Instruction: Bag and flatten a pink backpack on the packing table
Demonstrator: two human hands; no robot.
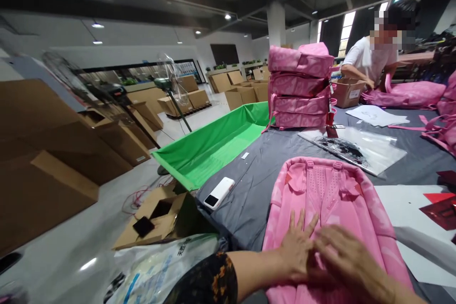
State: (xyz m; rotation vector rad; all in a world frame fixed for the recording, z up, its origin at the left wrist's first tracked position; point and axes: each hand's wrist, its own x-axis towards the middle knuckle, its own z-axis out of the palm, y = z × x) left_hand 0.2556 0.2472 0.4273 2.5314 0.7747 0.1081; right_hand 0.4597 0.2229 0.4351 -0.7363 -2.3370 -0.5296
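Note:
A pink backpack [331, 199] lies back side up on the grey-covered table [249, 185] in front of me, its straps towards the far side. My left hand [297, 247] rests flat on the pack's lower part, fingers spread. My right hand [347, 259] lies beside it on the same pack, blurred, partly over the left hand's fingers. Neither hand grips anything.
A stack of pink backpacks [301, 88] stands farther back, with clear plastic bags [356, 147] next to it. A white phone [219, 192] lies near the table's left edge. A green fabric bin [213, 145], cardboard boxes [160, 218] and a fan [171, 83] are left. Another person [370, 59] works at the far right.

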